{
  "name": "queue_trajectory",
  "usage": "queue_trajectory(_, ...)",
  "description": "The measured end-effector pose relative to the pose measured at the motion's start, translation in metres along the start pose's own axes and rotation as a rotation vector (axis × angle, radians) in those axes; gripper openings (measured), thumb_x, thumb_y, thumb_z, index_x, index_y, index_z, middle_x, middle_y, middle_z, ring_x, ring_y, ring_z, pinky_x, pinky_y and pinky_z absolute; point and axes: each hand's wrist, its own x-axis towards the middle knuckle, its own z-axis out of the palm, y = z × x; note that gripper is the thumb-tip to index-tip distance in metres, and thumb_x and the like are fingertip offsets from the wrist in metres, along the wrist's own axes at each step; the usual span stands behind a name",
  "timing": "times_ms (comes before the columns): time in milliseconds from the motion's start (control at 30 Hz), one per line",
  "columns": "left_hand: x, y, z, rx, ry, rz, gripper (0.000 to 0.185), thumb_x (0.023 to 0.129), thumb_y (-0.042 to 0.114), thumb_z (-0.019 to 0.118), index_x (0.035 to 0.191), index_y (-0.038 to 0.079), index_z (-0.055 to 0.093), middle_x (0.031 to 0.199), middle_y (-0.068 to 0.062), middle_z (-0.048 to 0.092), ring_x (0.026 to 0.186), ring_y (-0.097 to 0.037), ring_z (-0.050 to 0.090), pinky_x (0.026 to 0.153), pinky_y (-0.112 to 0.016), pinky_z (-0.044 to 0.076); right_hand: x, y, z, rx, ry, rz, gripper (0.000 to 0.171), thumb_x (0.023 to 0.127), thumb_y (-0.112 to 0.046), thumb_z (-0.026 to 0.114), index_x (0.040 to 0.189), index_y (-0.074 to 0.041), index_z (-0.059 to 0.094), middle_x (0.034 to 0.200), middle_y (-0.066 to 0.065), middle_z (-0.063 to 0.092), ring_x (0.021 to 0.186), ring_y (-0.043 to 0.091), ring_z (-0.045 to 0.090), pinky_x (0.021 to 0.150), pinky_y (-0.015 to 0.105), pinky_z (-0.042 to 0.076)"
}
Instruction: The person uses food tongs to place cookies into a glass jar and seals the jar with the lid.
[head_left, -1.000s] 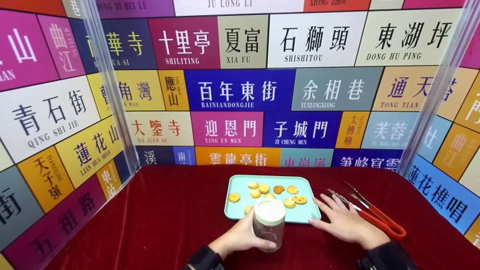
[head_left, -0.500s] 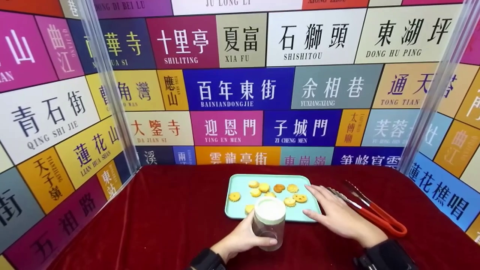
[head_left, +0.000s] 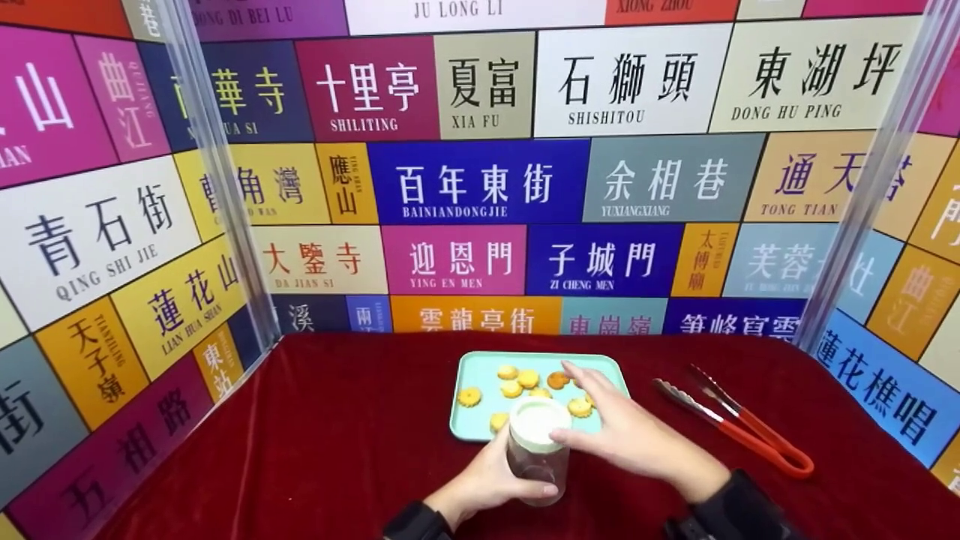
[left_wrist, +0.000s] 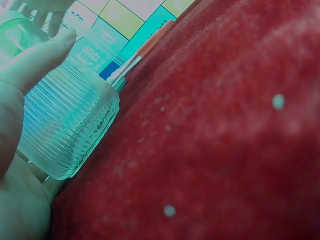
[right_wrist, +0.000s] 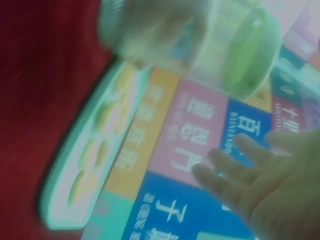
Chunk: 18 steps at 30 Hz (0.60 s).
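Observation:
A ribbed clear jar [head_left: 536, 471] with a pale green lid [head_left: 538, 420] stands upright on the red cloth. My left hand [head_left: 480, 478] grips its body from the left, thumb across the front; the left wrist view shows the ribbed wall of the jar [left_wrist: 75, 117] within that grip. Beside the lid is my right hand [head_left: 637, 437], its fingers spread and extended. The right wrist view has a gap between those fingers [right_wrist: 220, 175] and the lid [right_wrist: 252, 55]. Behind the jar lies a mint tray [head_left: 480, 367] bearing several cookies [head_left: 527, 377], some hidden by the right hand.
Metal tongs with red handles [head_left: 750, 447] lie to the right of the tray. A dark red cloth [head_left: 337, 435] covers the table. Walls of colourful printed signs [head_left: 480, 180] enclose its back and sides, with clear strips [head_left: 855, 187] at the corners.
My right hand has moved left from the tray's right edge, passing over the tray to beside the jar's lid. My left hand and the jar have stayed put.

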Motion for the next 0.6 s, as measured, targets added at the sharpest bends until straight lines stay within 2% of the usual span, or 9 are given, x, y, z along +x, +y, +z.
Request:
queue_trajectory(167, 0.001, -0.002, 0.004, -0.067, -0.026, -0.005, 0.099, 0.085, 0.007, 0.090, 0.164, 0.012, 0.031, 0.145, -0.003, 0.062, 0.122, -0.021, 0.068, 0.105, -0.030, 0.053, 0.001, -0.010, 0.022, 0.131, 0.045, 0.066, 0.123, 0.080, -0.050, 0.092, 0.168, -0.001, 0.020, 0.156, 0.017, 0.051, 0.140, 0.040, 0.053, 0.113, 0.063, 0.044)
queue_trajectory(267, 0.003, -0.003, 0.006, -0.112, -0.047, -0.018, 0.098, 0.088, 0.005, 0.088, 0.165, 0.012, 0.028, 0.144, -0.004, 0.063, 0.118, -0.022, 0.071, 0.101, -0.031, 0.057, 0.002, -0.009, 0.034, 0.182, 0.089, 0.142, 0.128, 0.076, -0.047, 0.096, 0.168, -0.001, 0.020, 0.153, 0.017, 0.055, 0.137, 0.038, 0.057, 0.110, 0.060, 0.047)
queue_trajectory(433, 0.004, -0.003, 0.005, -0.135, -0.060, 0.002, 0.093, 0.088, 0.002, 0.086, 0.163, 0.010, 0.031, 0.137, -0.006, 0.067, 0.116, -0.027, 0.072, 0.096, -0.031, 0.059, 0.004, -0.006, 0.045, 0.249, 0.187, 0.201, 0.115, 0.072, -0.041, 0.099, 0.164, -0.010, 0.038, 0.139, 0.013, 0.063, 0.125, 0.029, 0.063, 0.101, 0.051, 0.051)
queue_trajectory(600, 0.001, -0.003, 0.003, -0.128, -0.072, 0.008, 0.095, 0.089, 0.001, 0.085, 0.164, 0.009, 0.027, 0.139, -0.008, 0.067, 0.116, -0.030, 0.072, 0.095, -0.032, 0.060, 0.005, -0.005, 0.055, 0.242, 0.213, 0.211, 0.099, 0.071, -0.046, 0.099, 0.153, -0.011, 0.055, 0.133, 0.009, 0.067, 0.117, 0.023, 0.064, 0.098, 0.046, 0.051)
